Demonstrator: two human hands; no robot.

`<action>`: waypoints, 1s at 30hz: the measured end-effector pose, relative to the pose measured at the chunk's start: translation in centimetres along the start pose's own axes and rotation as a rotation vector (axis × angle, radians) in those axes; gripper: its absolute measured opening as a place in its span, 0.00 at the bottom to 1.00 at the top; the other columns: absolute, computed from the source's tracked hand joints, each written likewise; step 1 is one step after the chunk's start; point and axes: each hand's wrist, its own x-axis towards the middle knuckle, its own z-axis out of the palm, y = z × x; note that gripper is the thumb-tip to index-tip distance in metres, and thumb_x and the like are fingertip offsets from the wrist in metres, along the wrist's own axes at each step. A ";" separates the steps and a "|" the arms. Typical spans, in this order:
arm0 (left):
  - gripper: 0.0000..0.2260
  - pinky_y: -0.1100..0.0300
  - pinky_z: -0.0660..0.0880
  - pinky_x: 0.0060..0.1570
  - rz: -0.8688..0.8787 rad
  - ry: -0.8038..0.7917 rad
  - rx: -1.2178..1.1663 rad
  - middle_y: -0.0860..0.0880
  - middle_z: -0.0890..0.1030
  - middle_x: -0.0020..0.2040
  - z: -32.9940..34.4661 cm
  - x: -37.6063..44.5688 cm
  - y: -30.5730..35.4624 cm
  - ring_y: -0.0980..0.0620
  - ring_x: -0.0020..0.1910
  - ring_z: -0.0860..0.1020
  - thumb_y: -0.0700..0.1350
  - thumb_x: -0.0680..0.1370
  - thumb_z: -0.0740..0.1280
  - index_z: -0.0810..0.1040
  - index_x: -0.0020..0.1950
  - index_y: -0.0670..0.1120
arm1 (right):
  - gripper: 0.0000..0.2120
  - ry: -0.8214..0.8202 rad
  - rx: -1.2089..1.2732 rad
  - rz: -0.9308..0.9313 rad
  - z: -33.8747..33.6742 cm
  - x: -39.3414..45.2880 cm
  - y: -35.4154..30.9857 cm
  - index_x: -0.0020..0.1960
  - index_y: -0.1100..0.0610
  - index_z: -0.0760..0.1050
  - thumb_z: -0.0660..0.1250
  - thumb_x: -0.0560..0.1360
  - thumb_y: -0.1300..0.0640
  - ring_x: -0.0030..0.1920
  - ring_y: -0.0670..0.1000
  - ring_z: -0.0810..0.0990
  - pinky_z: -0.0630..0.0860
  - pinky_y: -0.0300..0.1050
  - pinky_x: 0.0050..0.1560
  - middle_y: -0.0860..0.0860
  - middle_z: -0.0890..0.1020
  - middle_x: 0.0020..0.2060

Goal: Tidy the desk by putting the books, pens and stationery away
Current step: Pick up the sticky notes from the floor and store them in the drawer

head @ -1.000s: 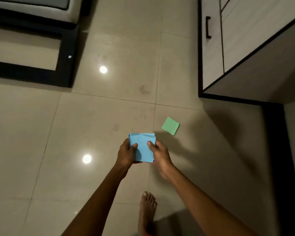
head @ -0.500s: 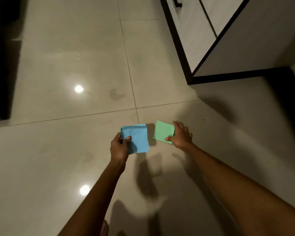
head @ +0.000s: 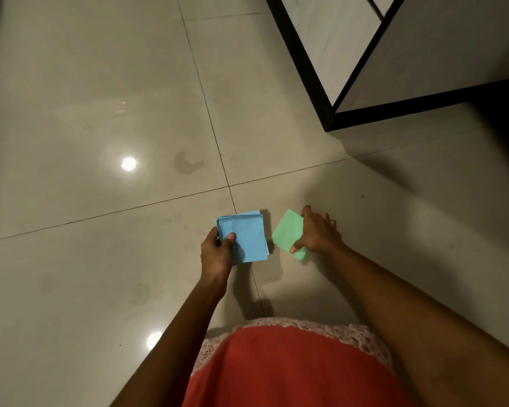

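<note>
Over the tiled floor [head: 100,113], the left hand [head: 216,251] grips a blue paper stack [head: 247,236]; the right hand [head: 316,230] pinches a green sheet [head: 287,233]

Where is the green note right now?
In the head view, the green note is just right of centre, pinched in the right hand low over the tiled floor, beside the blue note stack held by the left hand.

we see a glossy beige tiled floor [head: 106,113] with thin grout lines and bright round light reflections [head: 129,163]; a pale cabinet [head: 423,48] with black trim stands upper right.
</note>
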 end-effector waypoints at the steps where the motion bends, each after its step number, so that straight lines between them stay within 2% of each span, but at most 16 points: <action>1: 0.13 0.42 0.76 0.56 -0.007 0.002 0.003 0.45 0.77 0.54 0.0 -0.5 0.3 0.47 0.50 0.76 0.39 0.80 0.61 0.72 0.64 0.41 | 0.38 0.003 0.048 0.033 0.3 -0.8 0.3 0.61 0.55 0.67 0.80 0.58 0.48 0.62 0.60 0.70 0.72 0.55 0.55 0.55 0.74 0.60; 4: 0.12 0.41 0.76 0.56 -0.015 0.002 0.027 0.46 0.77 0.53 -0.4 -2.9 2.0 0.47 0.51 0.75 0.38 0.80 0.61 0.72 0.64 0.42 | 0.26 0.046 0.361 0.174 1.1 -4.0 0.9 0.58 0.62 0.75 0.79 0.63 0.56 0.54 0.60 0.80 0.78 0.50 0.50 0.59 0.80 0.56; 6: 0.13 0.42 0.76 0.56 -0.021 0.007 0.046 0.46 0.76 0.54 -0.8 -4.9 3.4 0.46 0.52 0.75 0.39 0.80 0.60 0.72 0.65 0.42 | 0.21 0.028 0.782 0.281 0.2 -7.1 1.0 0.58 0.65 0.77 0.76 0.67 0.61 0.46 0.60 0.82 0.82 0.50 0.37 0.59 0.82 0.51; 8: 0.13 0.41 0.76 0.55 -0.027 0.018 0.062 0.45 0.75 0.55 -1.1 -7.3 5.1 0.46 0.53 0.74 0.39 0.81 0.59 0.71 0.65 0.41 | 0.18 0.003 1.158 0.317 -2.3 -10.9 0.9 0.60 0.67 0.75 0.71 0.72 0.65 0.41 0.59 0.81 0.80 0.44 0.25 0.58 0.81 0.49; 10: 0.13 0.40 0.76 0.56 -0.029 0.028 0.082 0.43 0.75 0.56 -1.1 -9.9 7.0 0.44 0.54 0.74 0.39 0.81 0.58 0.70 0.66 0.41 | 0.13 -0.017 1.361 0.272 -5.6 -14.8 0.7 0.59 0.65 0.74 0.67 0.74 0.67 0.40 0.56 0.81 0.80 0.42 0.26 0.57 0.80 0.48; 13: 0.13 0.40 0.76 0.56 -0.041 0.020 0.096 0.44 0.75 0.55 -0.4 -14.2 10.9 0.45 0.54 0.74 0.40 0.82 0.57 0.70 0.65 0.40 | 0.08 -0.057 1.526 0.190 -11.3 -20.4 0.1 0.52 0.59 0.75 0.67 0.75 0.67 0.39 0.55 0.81 0.80 0.43 0.29 0.55 0.81 0.45; 17: 0.10 0.39 0.76 0.55 -0.030 -0.040 0.102 0.44 0.76 0.53 1.1 -19.7 16.3 0.46 0.52 0.74 0.40 0.81 0.57 0.72 0.61 0.43 | 0.07 -0.136 1.569 0.108 -17.4 -26.9 -0.7 0.52 0.55 0.77 0.67 0.75 0.63 0.40 0.53 0.82 0.78 0.43 0.29 0.53 0.82 0.45; 19: 0.11 0.41 0.76 0.55 -0.024 -0.099 0.100 0.45 0.77 0.54 1.8 -22.6 19.1 0.46 0.52 0.75 0.40 0.81 0.57 0.72 0.62 0.43 | 0.07 -0.159 1.540 0.074 -20.1 -29.8 -1.2 0.53 0.54 0.77 0.66 0.76 0.62 0.36 0.49 0.84 0.78 0.44 0.29 0.52 0.82 0.44; 21: 0.12 0.42 0.76 0.56 0.006 -0.174 0.087 0.46 0.78 0.54 2.5 -25.3 21.3 0.46 0.53 0.76 0.41 0.82 0.55 0.72 0.63 0.42 | 0.07 -0.151 1.506 0.062 -22.4 -32.1 -1.6 0.55 0.54 0.76 0.65 0.77 0.60 0.34 0.50 0.83 0.78 0.43 0.29 0.52 0.82 0.43; 26: 0.11 0.43 0.74 0.59 -0.007 -0.256 0.096 0.52 0.77 0.48 3.7 -30.5 25.4 0.47 0.53 0.75 0.45 0.83 0.52 0.73 0.58 0.48 | 0.10 -0.020 1.397 0.113 -26.4 -36.4 -2.0 0.59 0.57 0.74 0.63 0.79 0.56 0.31 0.54 0.83 0.78 0.43 0.30 0.58 0.83 0.44; 30: 0.11 0.43 0.73 0.59 -0.007 -0.323 0.128 0.51 0.77 0.47 4.0 -33.6 26.9 0.48 0.51 0.74 0.47 0.83 0.52 0.74 0.57 0.48 | 0.13 0.084 1.324 0.183 -27.8 -39.3 -2.1 0.61 0.59 0.73 0.61 0.79 0.53 0.31 0.56 0.83 0.77 0.41 0.28 0.60 0.83 0.47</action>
